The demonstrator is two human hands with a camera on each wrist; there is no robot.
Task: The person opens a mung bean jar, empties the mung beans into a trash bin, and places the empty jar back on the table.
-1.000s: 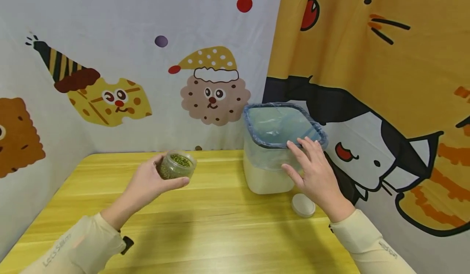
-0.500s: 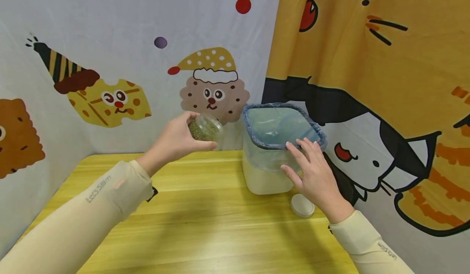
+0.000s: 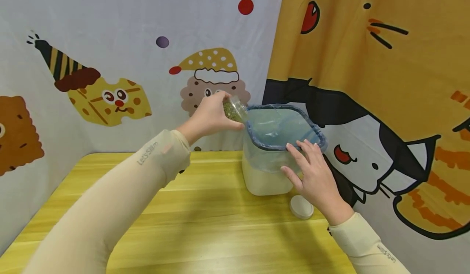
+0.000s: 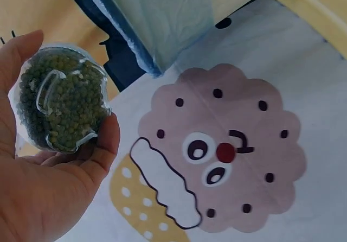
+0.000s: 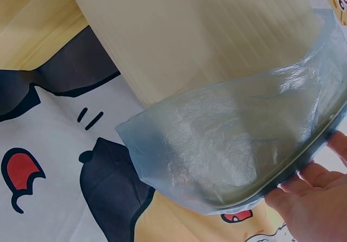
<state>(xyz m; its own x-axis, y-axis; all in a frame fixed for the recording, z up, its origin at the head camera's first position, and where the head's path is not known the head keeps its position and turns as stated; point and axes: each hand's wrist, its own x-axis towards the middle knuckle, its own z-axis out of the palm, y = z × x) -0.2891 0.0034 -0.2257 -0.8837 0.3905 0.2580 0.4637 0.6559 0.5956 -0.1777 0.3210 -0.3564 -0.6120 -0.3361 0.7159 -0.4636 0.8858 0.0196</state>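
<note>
My left hand (image 3: 211, 116) grips a small clear jar (image 3: 235, 110) of green beans, which look like mung beans (image 4: 68, 103). The jar has no lid on and tilts sideways, its mouth right at the left rim of a pale trash can (image 3: 266, 182). A thin bluish plastic bag (image 3: 273, 129) lines the can and folds down over its outside. At the can's front right rim, my right hand (image 3: 316, 176) rests its spread fingertips. In the right wrist view, those fingers (image 5: 314, 177) lie along the bag-covered rim (image 5: 282, 177).
A round white lid (image 3: 302, 207) lies on the yellow wood-grain table (image 3: 205, 225), in front of the can. Behind the table hang cloths with cartoon prints, a white one (image 3: 121, 16) and an orange one (image 3: 338, 53) with cats.
My left hand has carried the jar up and right from over the table to the can's rim, tipping it from near upright onto its side. My right hand has stayed at the rim.
</note>
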